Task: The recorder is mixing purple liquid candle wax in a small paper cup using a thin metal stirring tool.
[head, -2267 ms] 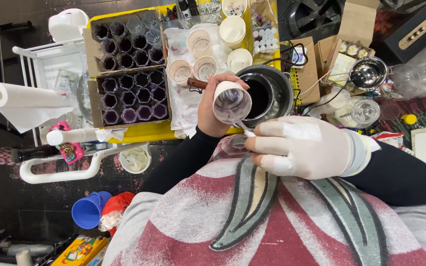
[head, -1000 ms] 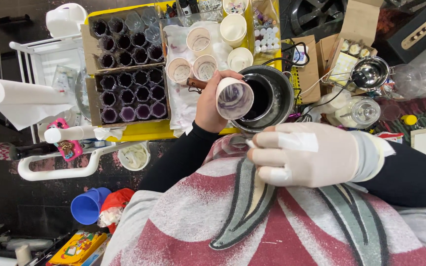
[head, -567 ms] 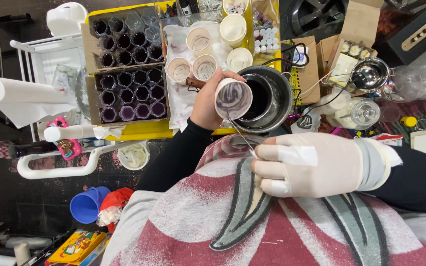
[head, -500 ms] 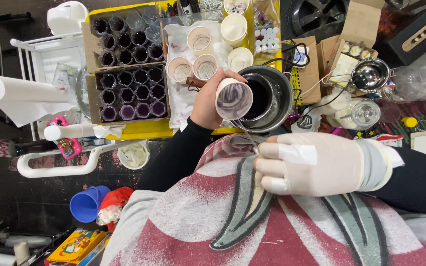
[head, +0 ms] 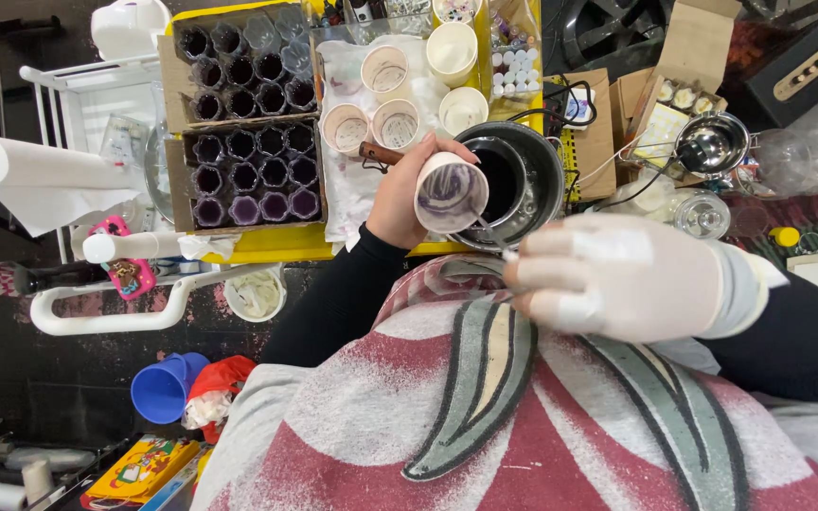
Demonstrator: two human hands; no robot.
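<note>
Left grip (head: pixel 400 189) holds cup (head: pixel 451 191); gloved right grip (head: pixel 617 276) stirs.

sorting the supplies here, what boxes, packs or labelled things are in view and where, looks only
Open brown cardboard box, upper right: holds small round pale pieces.
Two brown cardboard trays, upper left: rows of dark and purple tubes.
Flat yellow printed pack, bottom left.
Clear box of small white bottles, top centre.

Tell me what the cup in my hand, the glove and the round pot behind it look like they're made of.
The cup looks like paper: matte off-white wall, purple stains inside. The glove seems thin latex or similar rubber, whitish, smooth, slightly see-through. The pot looks like dark metal with a dull sheen, though coated plastic is possible.
</note>
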